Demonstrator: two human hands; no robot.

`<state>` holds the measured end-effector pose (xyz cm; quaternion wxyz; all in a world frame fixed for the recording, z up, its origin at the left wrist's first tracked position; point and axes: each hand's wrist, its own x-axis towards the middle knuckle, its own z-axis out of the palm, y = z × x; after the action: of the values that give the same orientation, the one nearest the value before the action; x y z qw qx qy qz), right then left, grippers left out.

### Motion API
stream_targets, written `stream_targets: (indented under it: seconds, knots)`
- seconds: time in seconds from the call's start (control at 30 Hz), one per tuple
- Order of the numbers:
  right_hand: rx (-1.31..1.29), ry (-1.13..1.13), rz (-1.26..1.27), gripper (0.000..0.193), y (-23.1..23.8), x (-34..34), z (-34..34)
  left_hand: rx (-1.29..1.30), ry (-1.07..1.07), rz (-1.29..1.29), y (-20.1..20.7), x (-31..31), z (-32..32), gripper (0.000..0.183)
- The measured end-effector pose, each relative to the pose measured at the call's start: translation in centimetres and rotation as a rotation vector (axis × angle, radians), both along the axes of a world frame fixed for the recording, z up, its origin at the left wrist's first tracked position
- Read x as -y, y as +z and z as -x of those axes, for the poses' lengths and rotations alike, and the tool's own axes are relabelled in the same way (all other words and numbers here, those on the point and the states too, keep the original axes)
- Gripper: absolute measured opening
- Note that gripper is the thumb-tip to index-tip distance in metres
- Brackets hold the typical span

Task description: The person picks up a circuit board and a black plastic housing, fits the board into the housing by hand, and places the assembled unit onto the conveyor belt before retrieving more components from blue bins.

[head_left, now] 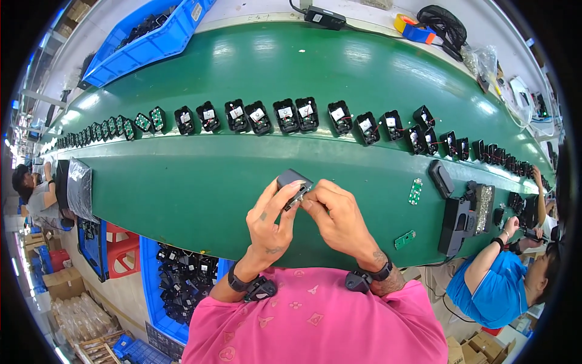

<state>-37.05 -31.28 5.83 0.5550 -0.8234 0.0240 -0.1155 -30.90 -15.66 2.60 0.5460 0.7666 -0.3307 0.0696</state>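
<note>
green bench [182, 176] — all places below are given from it.

small dark box [290, 176], one: held tilted over the bench, at the middle of its near side. by the left hand [270, 221] the box is clasped, thumb and fingers being closed about its sides. by the right hand [336, 218] the box's near right corner is met, thumb and forefinger drawn close together; whether a small part is pinched there cannot be told. a dark band is worn on each wrist.

open black cases [259, 119], many: lined up along the bench from left end to right; white pieces are seen inside those at the middle, green boards in those toward the left.

loose green boards [415, 191], two: laid on the bench's near right part, well apart from the hands — a dark rounded case [441, 178] is set near one.

blue bin [124, 70], filled with dark parts: placed at the bench's far left edge.

blue crate [151, 291], piled with black parts: kept below the bench's near edge, left of the middle.

co-worker in blue [491, 285]: seated by the bench's right end.
</note>
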Motion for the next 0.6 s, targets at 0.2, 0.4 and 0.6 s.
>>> stream_targets:
  seconds: [0.2,0.4,0.6]
  knots:
    - [0.053,0.05,0.029,0.004,0.9,0.4,0.0,-0.407,-0.064,0.276,1.1,0.1,0.5,0.035]
    - [0.032,-0.034,0.084,0.004,1.1,0.0,0.2,-0.169,-0.023,0.107,1.5,0.3,0.4,0.037]
    - [0.096,-0.114,0.154,0.004,0.1,-0.9,-0.5,-0.017,0.043,0.043,1.0,0.9,0.2,0.04]
